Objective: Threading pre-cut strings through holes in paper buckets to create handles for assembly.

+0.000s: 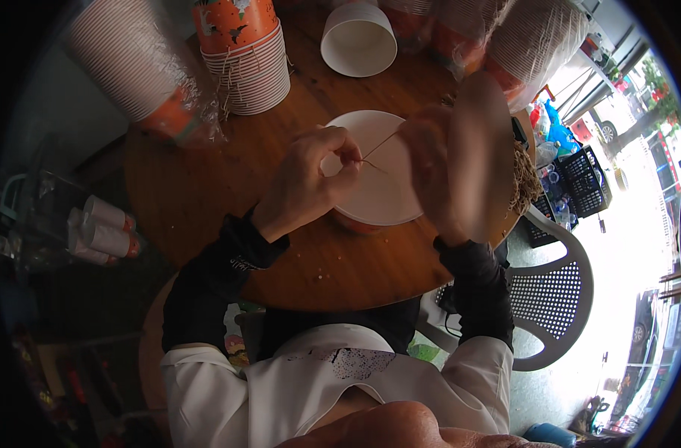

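strand [380, 146] over bowl [379, 200], pinched by left hand [314, 175]; right hand [441, 160] blurred, grip unclear. apparent step: working the strand; next move likely needs even tension.

Thin strand [380, 146] above white bowl [383, 198]

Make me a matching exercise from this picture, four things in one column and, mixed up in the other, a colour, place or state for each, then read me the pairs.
Things:
1. Thin strand
2. Plastic chair
3. Right hand
4. Wooden table

Descriptions:
A. Brown, bearing cup stacks
B. Blurred, its grip hard to make out
C. Pinched in the left hand
D. Grey, with a perforated seat

Pairs: 1-C, 2-D, 3-B, 4-A.
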`<state>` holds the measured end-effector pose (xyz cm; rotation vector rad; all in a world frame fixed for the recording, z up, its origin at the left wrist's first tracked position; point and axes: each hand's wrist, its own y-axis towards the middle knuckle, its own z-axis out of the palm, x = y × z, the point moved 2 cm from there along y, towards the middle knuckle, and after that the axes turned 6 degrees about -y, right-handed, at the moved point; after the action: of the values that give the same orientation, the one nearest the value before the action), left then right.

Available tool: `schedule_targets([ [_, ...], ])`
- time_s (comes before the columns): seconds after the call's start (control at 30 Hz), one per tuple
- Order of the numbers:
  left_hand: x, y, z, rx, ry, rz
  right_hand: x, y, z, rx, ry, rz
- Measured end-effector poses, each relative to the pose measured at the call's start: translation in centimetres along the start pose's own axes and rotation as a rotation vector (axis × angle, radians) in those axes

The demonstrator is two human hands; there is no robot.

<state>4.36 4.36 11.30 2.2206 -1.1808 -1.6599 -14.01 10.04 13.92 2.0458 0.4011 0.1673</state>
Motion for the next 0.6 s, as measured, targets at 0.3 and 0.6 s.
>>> schedule_targets([
  [0.3,1.1,-1.1,0.3,0.027,0.156,0.148,-7.1,-5.7,5.4,-0.193,0.683,0.821],
  [0.6,0.4,-1.5,0.3,0.119,0.341,0.427,-8.9,-6.4,6.5,-0.293,0.819,0.868],
])
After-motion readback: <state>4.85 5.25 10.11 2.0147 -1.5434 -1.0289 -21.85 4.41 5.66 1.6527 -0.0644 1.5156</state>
